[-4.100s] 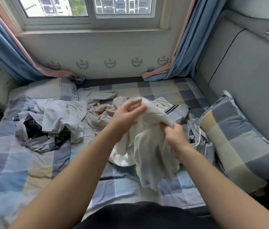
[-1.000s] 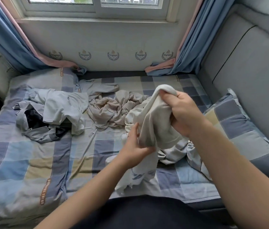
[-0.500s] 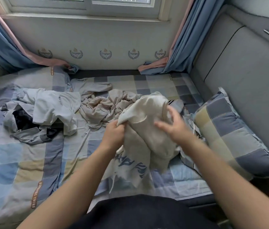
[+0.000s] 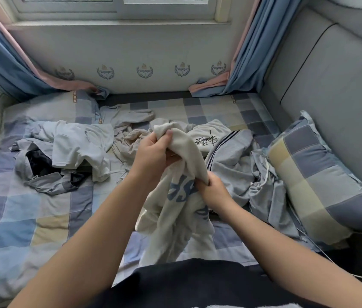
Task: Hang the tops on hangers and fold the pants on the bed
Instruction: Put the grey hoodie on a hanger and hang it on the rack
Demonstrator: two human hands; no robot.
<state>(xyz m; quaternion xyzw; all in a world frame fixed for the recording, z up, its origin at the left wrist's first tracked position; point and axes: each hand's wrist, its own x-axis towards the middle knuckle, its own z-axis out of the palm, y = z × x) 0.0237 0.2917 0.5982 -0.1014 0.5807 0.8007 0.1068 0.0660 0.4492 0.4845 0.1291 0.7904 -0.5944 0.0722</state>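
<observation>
Hanging cream top [image 4: 171, 227], left hand [image 4: 153, 153] above, right hand [image 4: 215, 190] below.

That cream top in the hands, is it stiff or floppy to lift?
Probably floppy: the cream top sags in loose folds below both grips. Likely light, since the left hand bunches it while the right hand pinches an edge.

I can't read the crumpled blue lettering on the cream top [image 4: 175, 210], whose folds hide the fingertips of the right hand [image 4: 214, 193]; a dark garment [image 4: 39, 162] lies mostly buried under a pale shirt [image 4: 77, 147], and the top edge crops the window [image 4: 117, 6].
</observation>
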